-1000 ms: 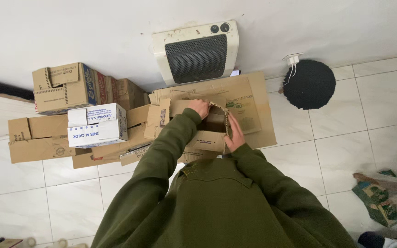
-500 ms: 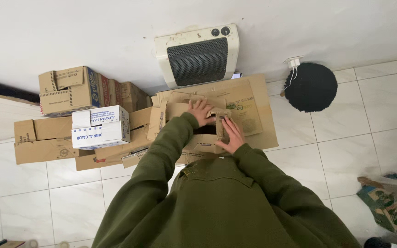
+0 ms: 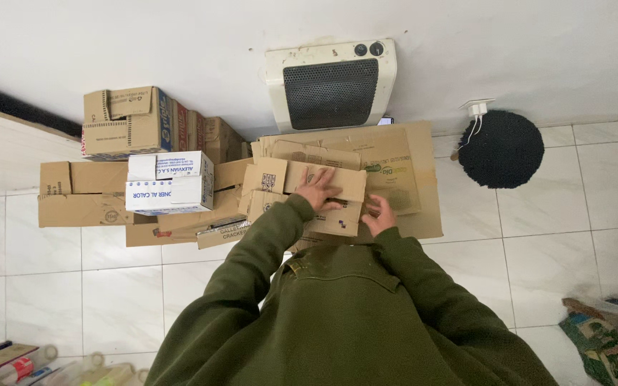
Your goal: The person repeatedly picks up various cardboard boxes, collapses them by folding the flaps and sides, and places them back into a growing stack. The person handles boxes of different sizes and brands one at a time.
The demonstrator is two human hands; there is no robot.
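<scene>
Head view, looking down at the tiled floor along the foot of a white wall.

Left hand: lies flat on a small flattened cardboard box, fingers spread and pressing down on its top face. Right hand: at the near right end of the same piece, fingers curled loosely at the edge; cannot tell whether they pinch it or only rest there.

Position: the small box sits on top of a stack of larger flattened cardboard sheets, on the floor just below a wall heater, close to the wall edge.

Orientation: long axis runs parallel to the wall, left to right; printed face up; loose flaps stick out at its left end.

Handling, judged: light, fairly stiff across the panel but hinging readily at the creases and flaps. Dry board, not slippery; corners crush easily. Best held at both short ends or along a folded edge, not by a loose flap.

Surroundings: stacked brown cartons and a white and blue carton to the left; a round black mat to the right.
</scene>
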